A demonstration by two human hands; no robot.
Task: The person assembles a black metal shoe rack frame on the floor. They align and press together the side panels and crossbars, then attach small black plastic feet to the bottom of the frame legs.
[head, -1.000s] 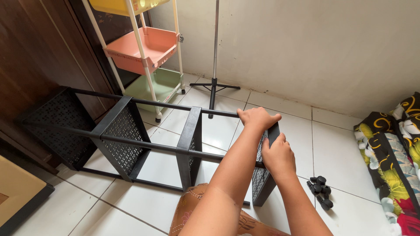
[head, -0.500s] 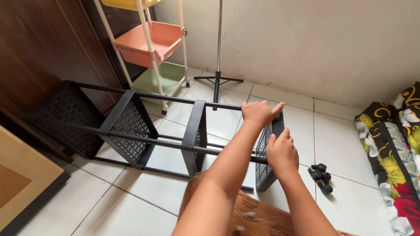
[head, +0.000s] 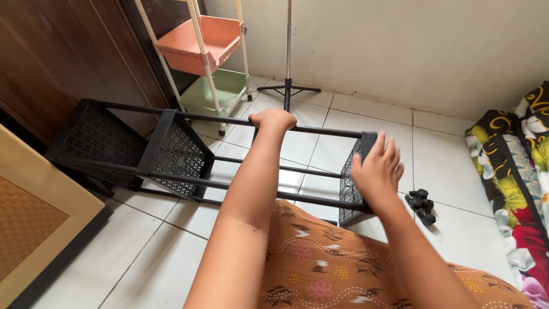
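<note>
- Left grip (head: 274,119) is clamped round the top black pole (head: 320,129) of the black shelf rack (head: 177,154), which lies on its side across the white floor tiles (head: 154,257).
- Right grip (head: 377,169) is spread flat, fingers apart, against the rack's end basket (head: 350,189).
- Hidden: my palm covers part of that basket.
- Count: three mesh baskets, one pile of black caster wheels (head: 421,205) beside my right wrist.

No packages, labels, signs or screens show anywhere on the floor or the walls.

Black perforated rack (head: 177,154), lying sideways
</note>
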